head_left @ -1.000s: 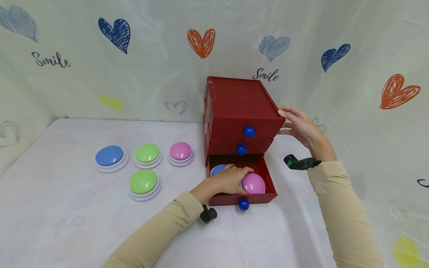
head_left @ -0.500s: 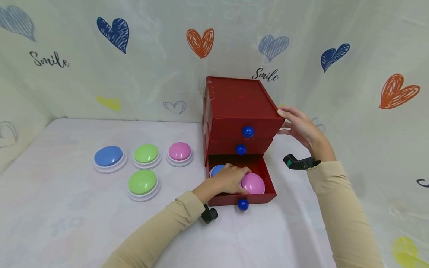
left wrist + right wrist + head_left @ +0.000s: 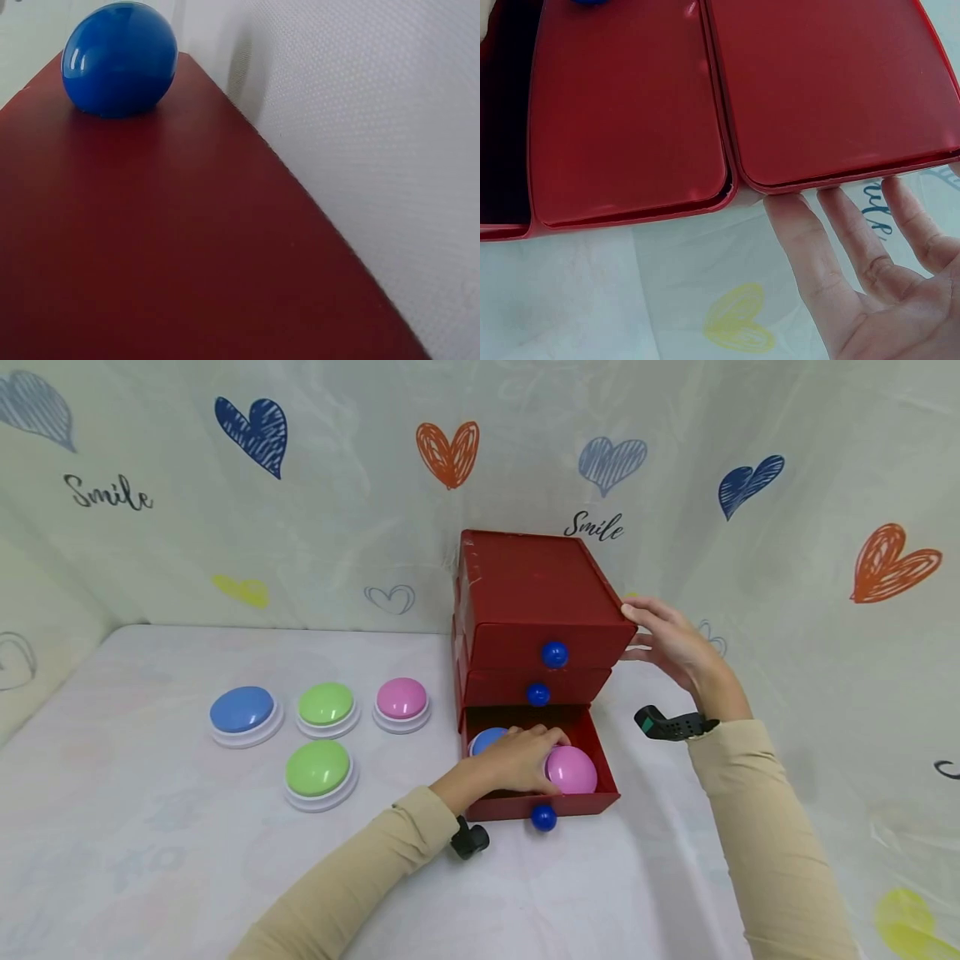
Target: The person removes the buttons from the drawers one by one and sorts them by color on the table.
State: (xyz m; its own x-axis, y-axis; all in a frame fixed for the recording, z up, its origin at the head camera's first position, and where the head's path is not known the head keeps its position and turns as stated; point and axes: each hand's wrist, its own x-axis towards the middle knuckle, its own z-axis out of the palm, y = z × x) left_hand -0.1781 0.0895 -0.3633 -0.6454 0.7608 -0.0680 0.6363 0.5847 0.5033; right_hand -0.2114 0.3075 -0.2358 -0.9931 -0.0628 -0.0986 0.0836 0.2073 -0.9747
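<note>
A red three-drawer box [image 3: 540, 578] has its bottom drawer [image 3: 510, 807] pulled out. Inside the drawer, my left hand [image 3: 517, 760] grips a pink dome buzzer button [image 3: 573, 770], thumb at the front and fingers behind its left side. A blue buzzer button [image 3: 487, 740] lies in the drawer too, partly hidden by that hand. The left wrist view shows only the drawer front and its blue knob [image 3: 120, 60]. My right hand [image 3: 675, 643] rests against the box's upper right corner, thumb on the top edge. In the right wrist view its straight fingers [image 3: 802, 247] touch the side.
On the white table left of the box stand a blue button [image 3: 243, 710], two green buttons [image 3: 326, 703] and another pink button [image 3: 401, 698], all on white bases. A cloth printed with hearts [image 3: 448, 453] hangs behind the box. The upper two drawers are closed.
The pink button in the drawer has shifted slightly to the right together with my left hand's fingers. My right hand stays in place on the box.
</note>
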